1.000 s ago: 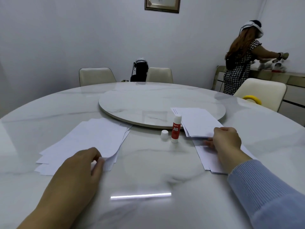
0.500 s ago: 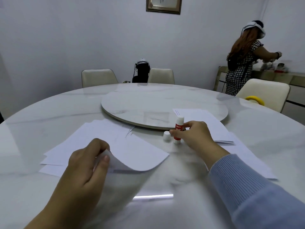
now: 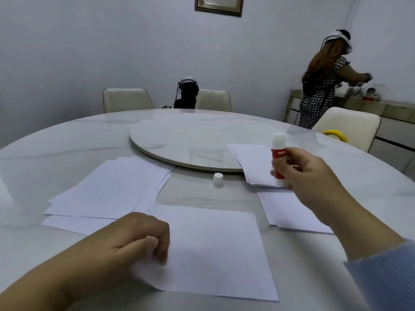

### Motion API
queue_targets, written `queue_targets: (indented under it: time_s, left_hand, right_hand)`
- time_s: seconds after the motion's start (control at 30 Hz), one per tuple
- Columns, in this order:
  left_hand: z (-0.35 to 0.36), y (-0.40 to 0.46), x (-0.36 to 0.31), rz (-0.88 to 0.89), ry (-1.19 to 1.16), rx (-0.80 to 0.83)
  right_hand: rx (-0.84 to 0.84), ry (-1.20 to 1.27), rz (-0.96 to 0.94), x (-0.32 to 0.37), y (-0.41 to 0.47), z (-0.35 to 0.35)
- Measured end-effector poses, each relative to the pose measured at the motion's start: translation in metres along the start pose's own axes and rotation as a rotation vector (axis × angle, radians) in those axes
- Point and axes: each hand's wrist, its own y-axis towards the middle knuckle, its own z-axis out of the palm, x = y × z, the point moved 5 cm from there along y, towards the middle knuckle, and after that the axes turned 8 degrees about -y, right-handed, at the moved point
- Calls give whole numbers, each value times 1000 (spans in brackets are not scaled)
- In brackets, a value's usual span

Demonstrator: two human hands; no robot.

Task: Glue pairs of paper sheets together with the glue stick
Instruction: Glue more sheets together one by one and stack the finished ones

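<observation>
a single sheet [image 3: 213,252] lies flat on the table [image 3: 67,140] in the lower centre of the frame, with the left hand [image 3: 134,241] resting on its left edge, fingers curled together and pressing the paper down rather than clamped around anything. the right hand [image 3: 301,173] is raised at centre right, its grip closed around the glue stick [image 3: 278,153], which stands upright in the fingers above the table. the stick's white cap [image 3: 218,178] sits on the table in the middle of the frame, apart from everything, so the stick is presumably uncapped, though motion blur makes its top end hard to read. a loose stack of sheets [image 3: 112,189] spreads at centre left, and two more piles [image 3: 253,162] lie at centre right, one partly on the round turntable [image 3: 190,140].

as a judgement, this pair is only beginning: the base sheet is laid out and held, the glue is in hand, but no glue shows on the paper and no second sheet is on it. left to do are spreading glue, laying a partner sheet on top, pressing, then repeating through the left stack. whether the right piles are finished pairs cannot be told.
</observation>
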Motion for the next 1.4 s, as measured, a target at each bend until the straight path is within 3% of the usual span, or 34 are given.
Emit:
queue_targets:
  time_s: [0.07,0.13,0.23,0.37,0.53,0.77,1.4]
  left_hand:
    - [-6,4,-10,-62,57,11]
    - [-12,16,-21,-139,79,-123]
    - [10,49,-46,-223,229,-278]
    - [73,96,-42,-300,357,-80]
    - [99,103,-18,-334,431,39]
    - [100,102,-16,-335,447,35]
    - [100,103,-15,-327,438,25]
  right_hand:
    - [0,-47,-17,-2,-16,-16]
    - [-55,-38,-13,-4,-29,-26]
    - [-121,166,97,-15,-36,-21]
    - [-78,362,157,-19,-31,4]
    - [-13,95,35,-23,-26,29]
    - [95,-205,-46,-26,-23,49]
    - [201,-304,-54,-4,-85,25]
